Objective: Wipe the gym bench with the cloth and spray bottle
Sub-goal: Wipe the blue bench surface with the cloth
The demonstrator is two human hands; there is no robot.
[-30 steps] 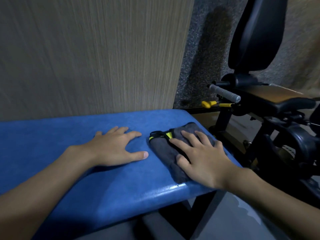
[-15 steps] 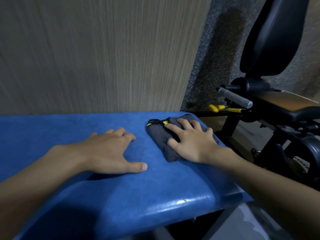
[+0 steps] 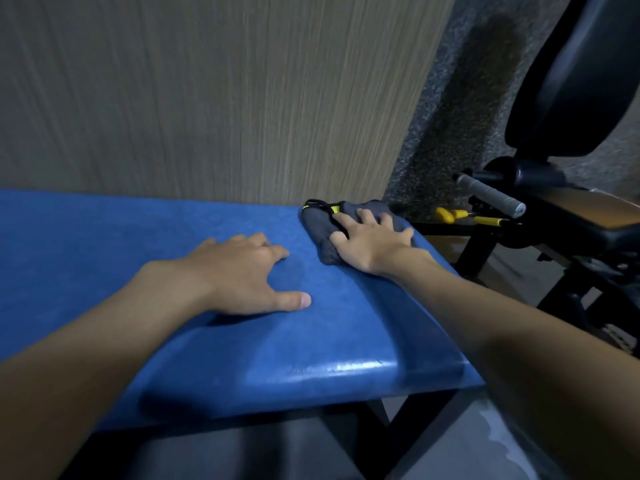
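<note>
A blue padded gym bench (image 3: 138, 237) runs across the view, its near right edge glossy. A folded dark grey cloth (image 3: 320, 230) with a black and yellow trim lies at the bench's far right corner. My right hand (image 3: 372, 240) presses flat on the cloth, fingers spread over it. My left hand (image 3: 242, 275) rests palm down on the bare blue pad, left of the cloth, holding nothing. No spray bottle is in view.
A wood-grain wall panel (image 3: 207, 98) stands right behind the bench. A black exercise machine (image 3: 571, 220) with a grey-gripped handle (image 3: 490, 195) and yellow knobs (image 3: 450, 216) stands close to the right. The bench's black legs (image 3: 408, 431) are below.
My right hand has pushed the cloth away from the near edge to the bench's far right corner. My left hand stayed planted on the pad.
</note>
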